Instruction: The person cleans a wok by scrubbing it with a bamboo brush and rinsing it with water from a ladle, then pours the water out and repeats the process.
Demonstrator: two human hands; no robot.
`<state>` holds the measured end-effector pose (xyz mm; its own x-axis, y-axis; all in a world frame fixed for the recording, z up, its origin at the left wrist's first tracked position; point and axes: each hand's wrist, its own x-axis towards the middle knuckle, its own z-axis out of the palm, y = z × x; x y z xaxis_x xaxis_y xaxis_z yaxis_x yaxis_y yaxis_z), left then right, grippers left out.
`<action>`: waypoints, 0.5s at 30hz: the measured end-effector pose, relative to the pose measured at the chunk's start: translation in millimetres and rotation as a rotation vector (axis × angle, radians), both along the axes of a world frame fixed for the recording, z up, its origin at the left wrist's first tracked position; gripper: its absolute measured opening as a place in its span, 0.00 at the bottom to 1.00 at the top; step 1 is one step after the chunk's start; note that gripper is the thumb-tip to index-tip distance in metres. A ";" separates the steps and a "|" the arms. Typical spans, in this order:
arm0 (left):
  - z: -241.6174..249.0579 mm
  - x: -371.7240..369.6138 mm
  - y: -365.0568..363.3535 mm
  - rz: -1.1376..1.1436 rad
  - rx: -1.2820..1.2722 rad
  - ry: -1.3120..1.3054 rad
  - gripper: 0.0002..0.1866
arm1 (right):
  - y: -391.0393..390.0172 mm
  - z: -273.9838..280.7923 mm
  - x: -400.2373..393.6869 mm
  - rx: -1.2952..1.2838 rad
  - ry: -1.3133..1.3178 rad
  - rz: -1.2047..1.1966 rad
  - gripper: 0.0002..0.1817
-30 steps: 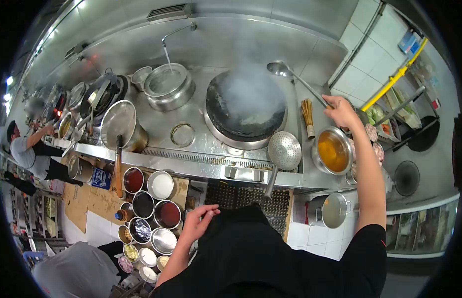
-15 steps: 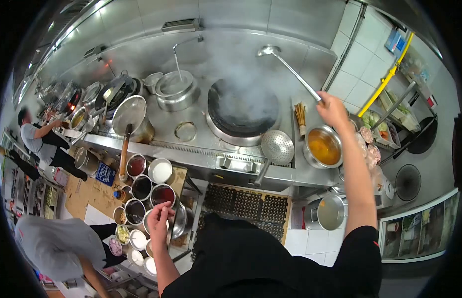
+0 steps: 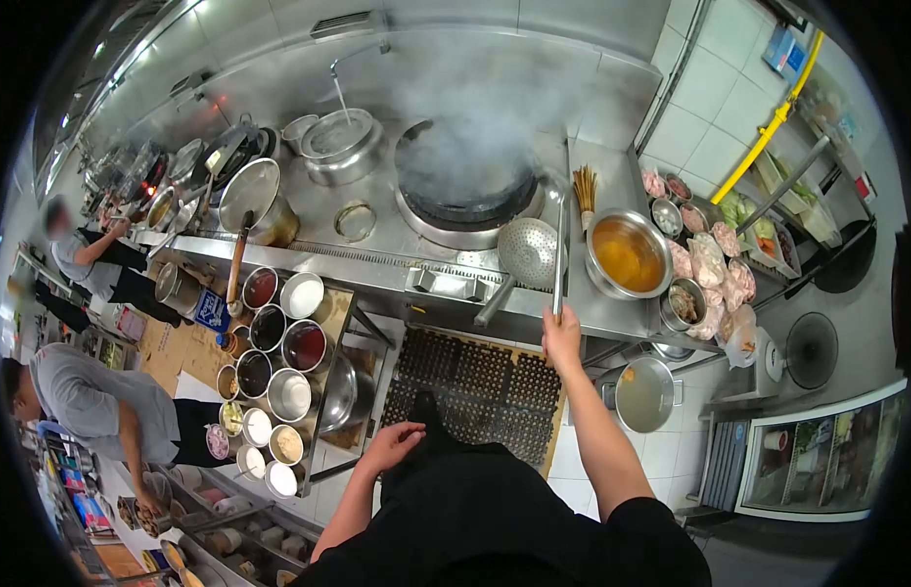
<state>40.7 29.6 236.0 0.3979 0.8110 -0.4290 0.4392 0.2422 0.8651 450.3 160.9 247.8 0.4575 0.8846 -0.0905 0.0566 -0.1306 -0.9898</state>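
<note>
My right hand (image 3: 561,338) is closed round the end of a long metal ladle (image 3: 560,256). Its shaft points away from me, between the perforated skimmer (image 3: 530,250) and the bowl of amber liquid (image 3: 629,254). The ladle's head lies at the right rim of a black wok (image 3: 454,217), which steams heavily on the stove. Loosely held in front of my body, my left hand (image 3: 393,448) has its fingers stretched out and nothing in them. Rising steam hides part of the wok's inside.
Pots of sauces and seasonings (image 3: 289,394) crowd a stand at left. Bagged meat (image 3: 710,266) lies on the right counter, above a floor pot (image 3: 644,394). A bamboo brush (image 3: 586,196) stands by the wok. One person (image 3: 108,401) bends at lower left; another works farther back.
My right hand has come down toward me, bringing the ladle from high over the counter to the wok's right side. My left hand has moved from the sauce pots to my body.
</note>
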 end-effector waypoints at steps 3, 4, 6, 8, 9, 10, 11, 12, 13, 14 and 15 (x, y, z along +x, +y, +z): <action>6.6 15.9 60.7 0.032 -0.117 -0.293 0.20 | -22.9 -18.2 -4.9 -0.018 -0.074 -0.021 0.09; 11.3 22.6 92.0 0.035 -0.121 -0.354 0.20 | -24.5 -22.7 -6.3 0.015 -0.140 -0.035 0.10; 24.7 44.2 160.1 0.201 -0.143 -0.517 0.20 | -29.4 -7.8 -15.4 -0.039 -0.188 -0.056 0.12; 25.6 62.9 240.3 0.310 -0.087 -0.633 0.18 | -26.9 -13.0 -22.4 -0.058 -0.205 -0.082 0.15; 30.7 74.7 277.9 0.337 0.031 -0.449 0.17 | -21.7 -10.7 -24.7 -0.061 -0.211 -0.094 0.15; 12.2 84.1 320.1 0.349 0.172 -0.464 0.19 | -19.6 -5.4 -28.7 -0.073 -0.134 -0.074 0.17; 15.7 97.2 351.7 0.440 0.071 -0.530 0.20 | -16.7 -1.8 -32.5 -0.084 -0.057 -0.056 0.18; 19.7 112.4 379.3 0.530 -0.032 -0.591 0.22 | -13.2 -1.5 -35.8 -0.091 -0.059 -0.069 0.18; 17.5 124.3 405.2 0.570 -0.151 -0.678 0.23 | -9.3 -2.5 -39.3 -0.095 -0.066 -0.095 0.20; 13.1 134.6 429.9 0.609 -0.267 -0.762 0.23 | -3.8 -4.2 -42.7 -0.095 -0.071 -0.120 0.22; 8.0 144.4 453.9 0.595 -0.270 -0.759 0.23 | 2.0 -7.6 -45.4 -0.093 -0.069 -0.134 0.22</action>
